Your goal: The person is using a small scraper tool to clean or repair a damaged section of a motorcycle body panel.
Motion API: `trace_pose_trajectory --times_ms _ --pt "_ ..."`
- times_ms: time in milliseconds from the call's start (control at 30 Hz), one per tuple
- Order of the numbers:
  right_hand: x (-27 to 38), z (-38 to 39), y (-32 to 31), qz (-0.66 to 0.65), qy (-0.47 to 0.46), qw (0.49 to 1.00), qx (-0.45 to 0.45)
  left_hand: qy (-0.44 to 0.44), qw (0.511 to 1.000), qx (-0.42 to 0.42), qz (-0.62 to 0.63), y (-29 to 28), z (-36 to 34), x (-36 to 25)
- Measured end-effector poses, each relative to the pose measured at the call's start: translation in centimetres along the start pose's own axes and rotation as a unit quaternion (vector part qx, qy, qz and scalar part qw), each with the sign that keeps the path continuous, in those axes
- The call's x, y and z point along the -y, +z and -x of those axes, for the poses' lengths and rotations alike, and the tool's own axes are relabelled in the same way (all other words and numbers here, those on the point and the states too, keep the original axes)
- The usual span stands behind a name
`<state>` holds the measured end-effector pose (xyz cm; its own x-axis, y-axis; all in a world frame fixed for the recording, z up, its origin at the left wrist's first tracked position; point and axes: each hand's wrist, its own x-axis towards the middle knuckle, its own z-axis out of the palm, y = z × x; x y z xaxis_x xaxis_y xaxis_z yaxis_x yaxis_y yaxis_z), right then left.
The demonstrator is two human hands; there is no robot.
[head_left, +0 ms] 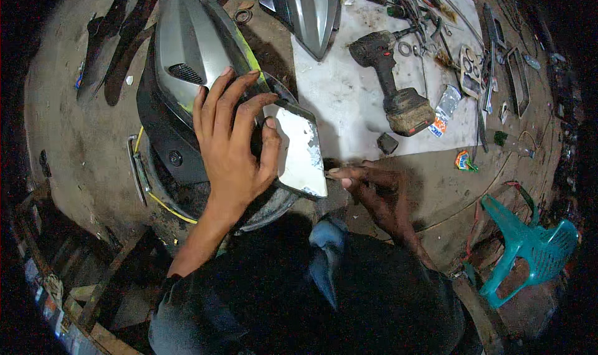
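Observation:
A silver-grey, pointed body panel (187, 40) with a small mesh vent lies tilted over a round dark tub (268, 215). Beside it is a flat, scuffed white plate (301, 152) with a dark rim. My left hand (233, 134) lies across both, fingers spread toward the silver panel and thumb at the plate's left edge. Close to the plate's right edge, my right hand (377, 190) is closed in a pinch. Whatever its fingertips hold is too small and dark to make out. A matt black part (165, 131) sits under the silver panel.
A dusty cordless power tool (395, 87) rests on a white sheet (330, 93), with several hand tools (417, 12) behind it. Another silver panel (311, 15) lies at the back. A broken teal plastic chair piece (529, 249) is at right. Long black parts (124, 50) lie far left.

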<state>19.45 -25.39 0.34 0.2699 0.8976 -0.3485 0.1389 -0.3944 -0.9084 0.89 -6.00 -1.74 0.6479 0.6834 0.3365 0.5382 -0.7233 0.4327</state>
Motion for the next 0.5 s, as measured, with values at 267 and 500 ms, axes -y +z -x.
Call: trace_pose_trajectory --times_ms 267,500 --pt "-2.1 1.7 -0.7 -0.024 0.106 0.994 0.033 0.002 1.000 0.004 0.000 0.1 0.1 0.1" --pt "-2.6 3.9 -0.2 -0.120 0.091 0.987 0.051 -0.001 1.000 0.003 0.003 0.0 -0.1 -0.2"
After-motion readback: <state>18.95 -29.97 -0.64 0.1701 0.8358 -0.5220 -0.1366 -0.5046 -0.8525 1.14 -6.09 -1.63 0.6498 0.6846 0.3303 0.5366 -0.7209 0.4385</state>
